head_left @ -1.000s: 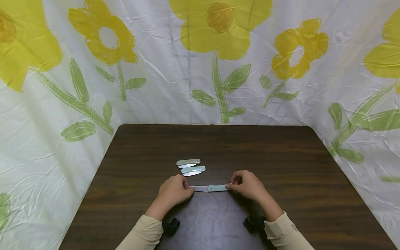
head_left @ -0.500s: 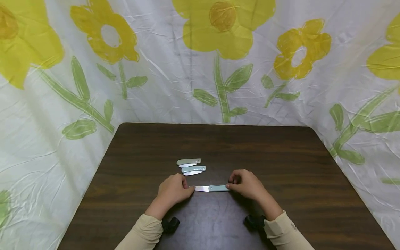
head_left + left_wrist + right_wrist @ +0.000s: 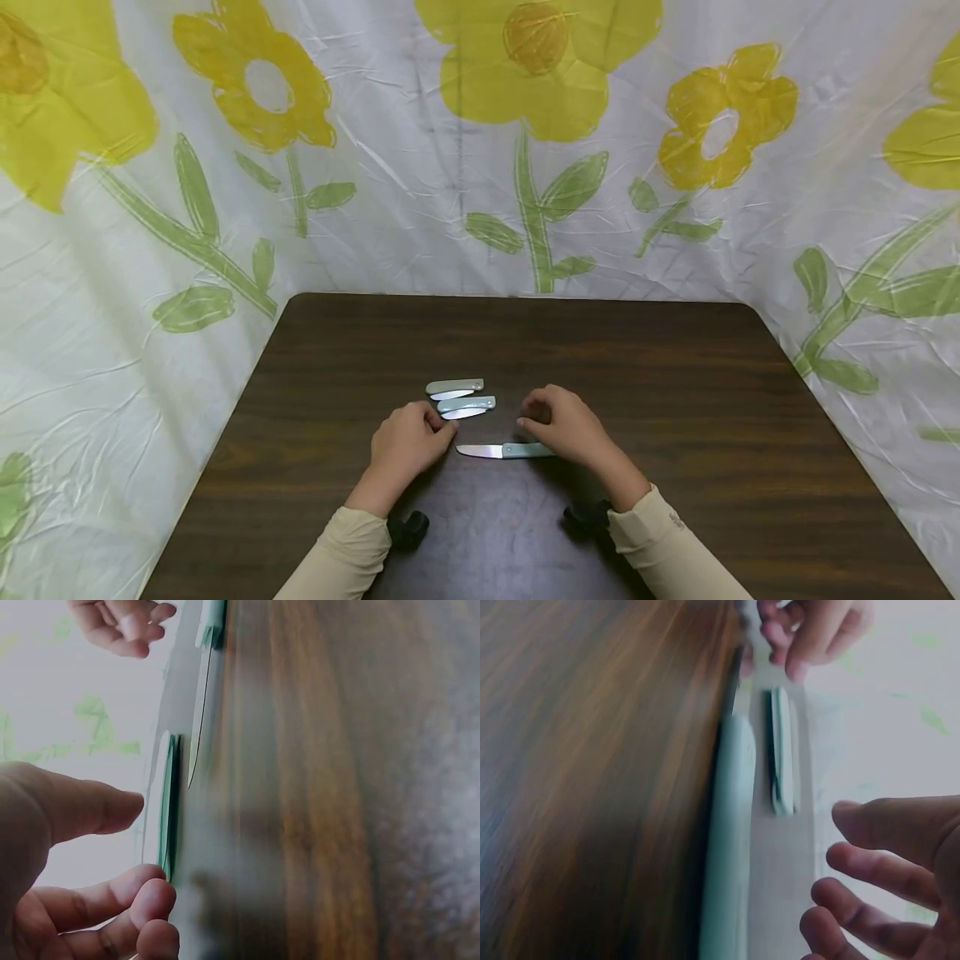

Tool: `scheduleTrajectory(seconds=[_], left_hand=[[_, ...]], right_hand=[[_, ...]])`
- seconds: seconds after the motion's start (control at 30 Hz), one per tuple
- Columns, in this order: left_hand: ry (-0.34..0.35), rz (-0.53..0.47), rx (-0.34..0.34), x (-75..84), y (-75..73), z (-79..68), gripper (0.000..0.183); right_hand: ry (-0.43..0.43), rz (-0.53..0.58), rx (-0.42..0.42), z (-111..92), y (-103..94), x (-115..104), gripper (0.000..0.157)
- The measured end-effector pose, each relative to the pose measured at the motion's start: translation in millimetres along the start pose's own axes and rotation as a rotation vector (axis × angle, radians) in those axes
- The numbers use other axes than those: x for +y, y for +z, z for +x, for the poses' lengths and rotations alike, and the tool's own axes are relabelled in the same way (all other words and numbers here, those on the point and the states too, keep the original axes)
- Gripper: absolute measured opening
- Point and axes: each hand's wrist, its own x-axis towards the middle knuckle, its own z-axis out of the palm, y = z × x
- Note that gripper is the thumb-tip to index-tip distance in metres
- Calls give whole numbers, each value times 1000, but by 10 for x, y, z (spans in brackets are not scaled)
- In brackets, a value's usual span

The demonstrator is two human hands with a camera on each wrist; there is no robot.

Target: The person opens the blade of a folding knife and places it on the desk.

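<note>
An unfolded pocket knife (image 3: 525, 451) lies on the table, blade to the left, its pale green handle to the right. Beyond it are two more pocket knives, both folded with blades showing along their handles: a light blue-green one (image 3: 467, 404) and a greyish-green one (image 3: 454, 387). My left hand (image 3: 408, 442) is by the left end of the nearer folded knife, thumb and fingers apart around nothing. Just above the unfolded knife's handle hovers my right hand (image 3: 566, 425), fingers loosely bent and holding nothing. Part of that handle's end is hidden behind it.
The dark wood-grain table (image 3: 637, 358) reaches back to a white curtain (image 3: 390, 208) printed with yellow flowers. A black wrist-worn device (image 3: 408, 531) sits below each hand.
Both hands have let go of the unfolded knife, which stays on the table. The left hand has moved slightly back; the right has moved back and left.
</note>
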Motion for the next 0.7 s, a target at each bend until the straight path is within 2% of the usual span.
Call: scheduleTrajectory(seconds=[0.3,0.47,0.6,0.7], left_hand=[[-27,3,18,-13,12,70,27],[-32,26,29,1,24,99,32],[-44,56,39,13,40,120,42],[-47,66,38,12,54,131,42]], right_hand=[[-118,47,-34,222,172,-221,18],[-134,52,-43,337,251,-310,20],[-139,11,-63,407,298,-364,20],[-134,-46,-74,445,332,-394,21]])
